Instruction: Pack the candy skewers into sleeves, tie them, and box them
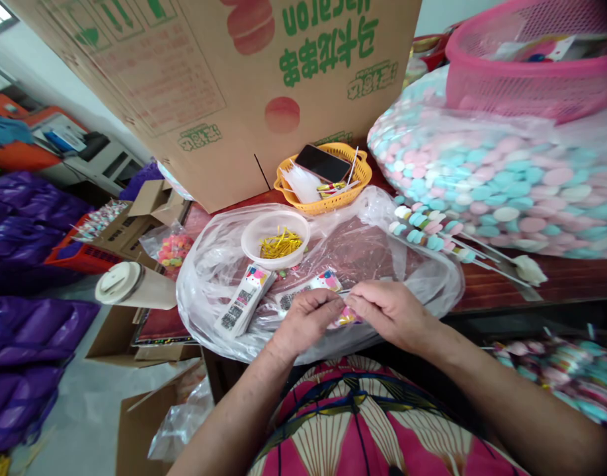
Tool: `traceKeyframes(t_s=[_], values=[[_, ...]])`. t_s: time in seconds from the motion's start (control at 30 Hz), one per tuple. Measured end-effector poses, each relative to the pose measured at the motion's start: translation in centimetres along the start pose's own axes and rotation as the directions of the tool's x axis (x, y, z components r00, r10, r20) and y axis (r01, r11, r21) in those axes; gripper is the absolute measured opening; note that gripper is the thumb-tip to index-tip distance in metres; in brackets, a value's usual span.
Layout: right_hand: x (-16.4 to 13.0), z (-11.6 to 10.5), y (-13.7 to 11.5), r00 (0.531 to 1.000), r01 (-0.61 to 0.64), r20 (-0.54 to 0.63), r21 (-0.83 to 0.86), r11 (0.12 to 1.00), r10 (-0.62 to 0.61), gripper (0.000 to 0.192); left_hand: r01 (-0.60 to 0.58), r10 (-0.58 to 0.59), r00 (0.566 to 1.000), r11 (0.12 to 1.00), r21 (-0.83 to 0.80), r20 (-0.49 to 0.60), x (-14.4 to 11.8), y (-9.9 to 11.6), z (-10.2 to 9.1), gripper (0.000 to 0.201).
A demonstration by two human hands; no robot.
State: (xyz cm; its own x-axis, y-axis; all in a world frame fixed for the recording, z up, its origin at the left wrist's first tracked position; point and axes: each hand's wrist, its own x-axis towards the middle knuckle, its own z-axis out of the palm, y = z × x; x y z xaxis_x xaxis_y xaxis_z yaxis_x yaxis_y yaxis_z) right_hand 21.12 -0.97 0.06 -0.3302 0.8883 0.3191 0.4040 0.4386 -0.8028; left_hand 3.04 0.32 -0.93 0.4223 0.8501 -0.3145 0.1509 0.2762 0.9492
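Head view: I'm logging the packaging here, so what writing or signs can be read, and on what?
Cardboard box: green characters, upside down; beside them Latin letters, cut off at the top edge, not readable as a word.
Box's printed table: too blurred.
Label stack: QR-like codes, print too small.
Packet between left hand and right hand: unreadable.

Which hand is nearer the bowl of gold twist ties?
Left. The left hand lies just below the bowl; the right hand sits farther off, below and to its right.
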Motion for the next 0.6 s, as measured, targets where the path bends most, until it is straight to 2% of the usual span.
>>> traceKeyframes(t_s=[0.07, 0.17, 0.27, 0.33, 0.37, 0.4, 0.47, 0.53, 0.6], values=[[-0.2, 0.4, 0.5, 1.0, -0.003, -0.024, 0.011, 1.0, 0.003, 0.029, -0.063, 0.065, 0.995, 0.997, 0.036, -0.077, 0.1, 0.0, 0.7, 0.031], [-0.8, 0.8, 1.3, 0.983, -0.133, -0.096, 0.23, 0.964, 0.158, 0.025, -0.08, 0.081, 0.977, 0.997, 0.014, -0.196, 0.3, -0.2, 1.1, 0.031], [-1.5, 1.5, 1.5, 0.954, -0.264, -0.029, 0.397, 0.879, 0.299, 0.031, -0.151, 0.18, 0.954, 0.979, 0.133, -0.242, 0.3, -0.4, 1.4, 0.028], [-1.8, 2.2, 1.2, 0.932, -0.341, 0.027, 0.397, 0.852, 0.361, 0.028, -0.19, 0.236, 0.939, 0.962, 0.195, -0.25, 0.2, -0.5, 1.4, 0.025], [-1.9, 2.4, 1.0, 0.918, -0.377, 0.034, 0.393, 0.839, 0.396, 0.027, -0.19, 0.228, 0.943, 0.967, 0.171, -0.244, 0.1, -0.4, 1.3, 0.026], [-1.9, 2.6, 0.8, 0.905, -0.401, 0.032, 0.397, 0.826, 0.424, 0.028, -0.168, 0.19, 0.959, 0.979, 0.117, -0.209, 0.0, -0.4, 1.1, 0.029], [-1.9, 2.8, 0.3, 0.896, -0.417, 0.04, 0.414, 0.809, 0.441, 0.03, -0.068, 0.068, 0.998, 0.998, -0.012, -0.017, -0.1, -0.1, 0.4, 0.037], [-1.9, 2.9, 0.0, 0.904, -0.413, 0.078, 0.417, 0.809, 0.421, 0.029, 0.026, -0.015, 0.976, 0.999, -0.046, 0.218, -0.2, 0.1, -0.5, 0.041], [-1.7, 3.0, -0.1, 0.905, -0.412, 0.071, 0.383, 0.827, 0.419, 0.03, 0.034, -0.028, 0.932, 0.999, -0.01, 0.362, -0.2, 0.3, -1.3, 0.044]])
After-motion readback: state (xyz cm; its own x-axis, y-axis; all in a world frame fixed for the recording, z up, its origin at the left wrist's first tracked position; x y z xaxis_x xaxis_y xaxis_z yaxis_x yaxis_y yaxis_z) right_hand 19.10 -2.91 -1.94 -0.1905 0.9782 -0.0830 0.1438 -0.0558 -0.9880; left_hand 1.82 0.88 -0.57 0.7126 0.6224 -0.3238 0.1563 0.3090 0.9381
